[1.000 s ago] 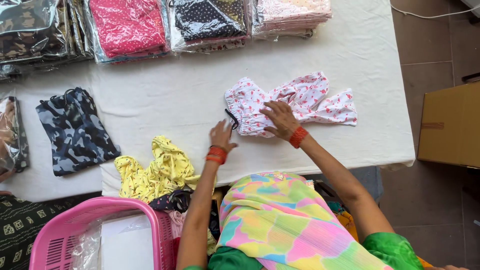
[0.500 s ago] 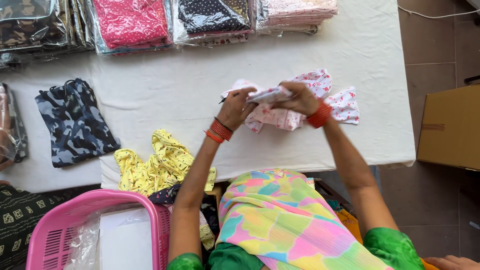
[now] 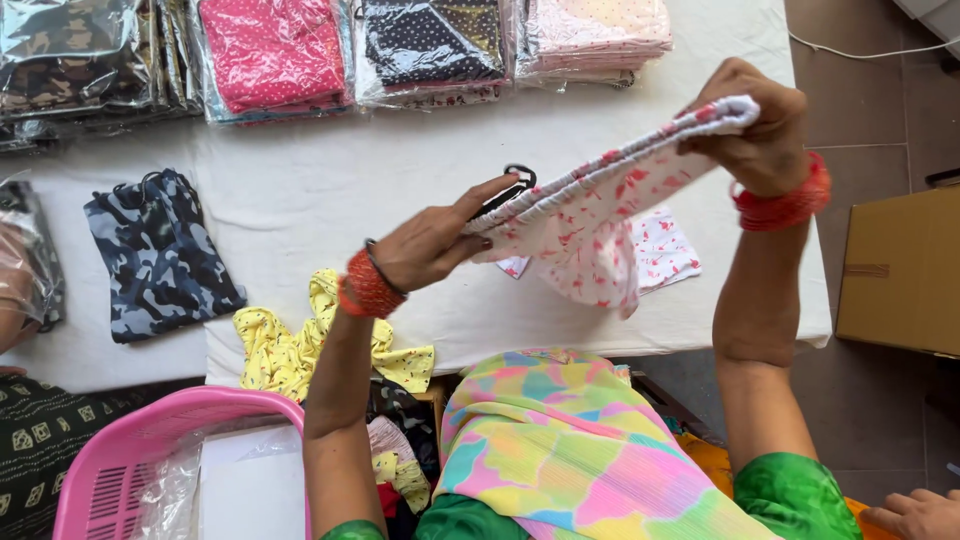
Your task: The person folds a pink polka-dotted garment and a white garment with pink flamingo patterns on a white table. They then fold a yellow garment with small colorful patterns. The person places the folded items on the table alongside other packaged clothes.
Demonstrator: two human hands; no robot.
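Note:
A small white garment with a pink print [image 3: 600, 225] is lifted off the white-covered table [image 3: 330, 190] and stretched between both hands. My left hand [image 3: 435, 240] grips its left end by the waistband, where a black drawstring loop sticks out. My right hand [image 3: 755, 125] pinches the other end higher up, at the right. Both wrists wear red bangles. The rest of the garment hangs down, its lower part still close to the table near the front edge.
A folded blue camouflage garment [image 3: 160, 255] lies at the left. A yellow printed garment [image 3: 300, 345] drapes over the table's front edge. Plastic-wrapped stacks of clothes [image 3: 270, 50] line the back. A pink basket [image 3: 150, 460] sits below left, a cardboard box [image 3: 900, 270] on the floor at right.
The pink-print garment lay flat on the table under both hands a second ago; both hands have since picked it up and pulled it taut in the air.

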